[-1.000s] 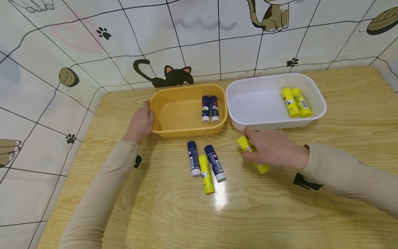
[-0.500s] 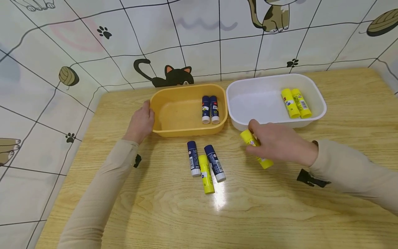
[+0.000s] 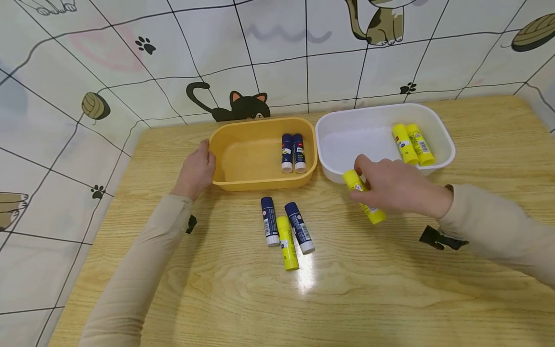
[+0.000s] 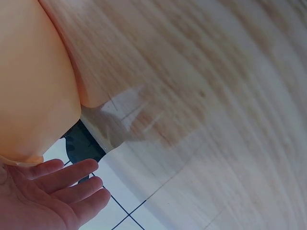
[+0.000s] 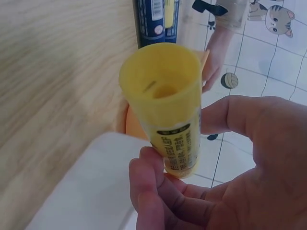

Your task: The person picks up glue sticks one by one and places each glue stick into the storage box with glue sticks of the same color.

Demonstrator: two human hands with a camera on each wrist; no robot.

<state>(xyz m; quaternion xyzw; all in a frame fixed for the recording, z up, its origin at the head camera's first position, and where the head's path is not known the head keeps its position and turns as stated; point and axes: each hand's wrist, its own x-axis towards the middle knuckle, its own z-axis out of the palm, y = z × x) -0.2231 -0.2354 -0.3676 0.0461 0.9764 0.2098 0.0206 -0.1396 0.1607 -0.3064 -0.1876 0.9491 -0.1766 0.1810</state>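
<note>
A yellow glue stick [image 3: 364, 195] is pinched between the thumb and fingers of my right hand [image 3: 396, 185], tilted just in front of the white bin [image 3: 347, 140]; in the right wrist view its hollow base faces the camera. My left hand [image 3: 196, 171] touches the left end of the orange bin [image 3: 234, 154]. The left wrist view shows its fingers [image 4: 72, 175] fairly straight beside the bin's rim, thumb out of sight. On the table lie two navy glue sticks [image 3: 270, 221] with a yellow glue stick [image 3: 288, 243] between them.
Two navy glue sticks [image 3: 286, 153] stand or lean side by side at the orange bin's right end. Two yellow glue sticks [image 3: 405, 144] lie in the white bin's right part. Both bins sit side by side on the wooden table [image 3: 243, 303], near the tiled wall [image 3: 277, 48].
My right hand has lifted the yellow glue stick and carried it up and slightly right, toward the white bin's front rim. The left hand stays at the orange bin.
</note>
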